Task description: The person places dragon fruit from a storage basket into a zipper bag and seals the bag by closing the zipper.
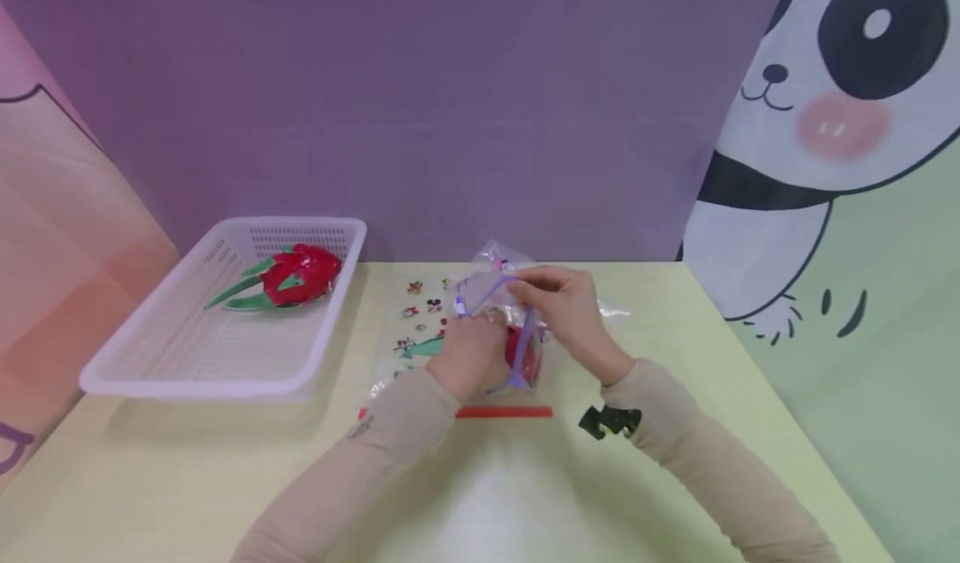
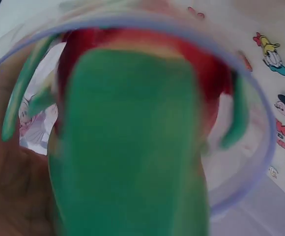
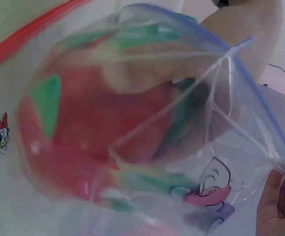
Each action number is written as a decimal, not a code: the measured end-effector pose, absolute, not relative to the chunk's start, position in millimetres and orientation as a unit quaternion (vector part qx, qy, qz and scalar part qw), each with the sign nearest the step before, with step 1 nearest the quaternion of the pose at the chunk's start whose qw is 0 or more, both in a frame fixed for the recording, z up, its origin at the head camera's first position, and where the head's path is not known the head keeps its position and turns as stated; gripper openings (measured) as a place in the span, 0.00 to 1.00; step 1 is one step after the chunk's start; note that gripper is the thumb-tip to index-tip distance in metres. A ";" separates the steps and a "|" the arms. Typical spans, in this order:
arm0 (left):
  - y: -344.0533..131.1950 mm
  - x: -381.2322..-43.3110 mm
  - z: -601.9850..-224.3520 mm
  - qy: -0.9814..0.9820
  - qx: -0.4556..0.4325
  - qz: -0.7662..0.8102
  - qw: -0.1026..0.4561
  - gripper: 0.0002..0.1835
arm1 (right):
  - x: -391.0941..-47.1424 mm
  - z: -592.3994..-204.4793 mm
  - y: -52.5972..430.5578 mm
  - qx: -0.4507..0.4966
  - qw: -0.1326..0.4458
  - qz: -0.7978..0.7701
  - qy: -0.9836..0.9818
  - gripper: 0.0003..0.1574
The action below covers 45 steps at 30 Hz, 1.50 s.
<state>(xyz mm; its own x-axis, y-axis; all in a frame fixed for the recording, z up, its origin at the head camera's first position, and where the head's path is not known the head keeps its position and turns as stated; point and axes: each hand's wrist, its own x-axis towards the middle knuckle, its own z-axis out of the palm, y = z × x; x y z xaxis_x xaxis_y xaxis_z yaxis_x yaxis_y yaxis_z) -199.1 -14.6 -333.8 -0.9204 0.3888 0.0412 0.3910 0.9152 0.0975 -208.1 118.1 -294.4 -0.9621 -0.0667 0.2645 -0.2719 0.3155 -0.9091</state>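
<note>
Clear zip bag (image 3: 221, 147), red-green dragon fruit (image 3: 98, 132) inside

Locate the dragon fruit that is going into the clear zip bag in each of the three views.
Head: dragon fruit at table centre, between both hands, partly hidden.
Left wrist: fills the frame, red body behind a green scale, ringed by the bag's purple rim.
Right wrist: centre-left, seen through the plastic.
Shared landmark: the cartoon-printed zip bag.
</note>
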 end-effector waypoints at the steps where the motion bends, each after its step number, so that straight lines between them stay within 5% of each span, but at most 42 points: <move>1: -15.9 -198.5 -333.7 -0.977 -0.206 -0.054 0.003 0.26 | -209.8 -295.4 119.1 0.103 0.091 0.575 -0.807 0.13; 16: -65.8 -183.0 -319.0 -0.914 -0.329 -0.222 0.078 0.13 | -218.0 -304.0 127.3 0.103 0.091 0.602 -0.786 0.16; 29: -98.9 -241.2 -345.2 -0.835 -0.503 -0.156 0.157 0.16 | -218.0 -302.5 130.9 0.081 0.078 0.601 -0.791 0.17; 45: -91.8 -245.1 -332.3 -0.794 -0.490 -0.213 0.290 0.07 | -234.9 -311.4 163.2 0.059 0.117 0.593 -0.795 0.18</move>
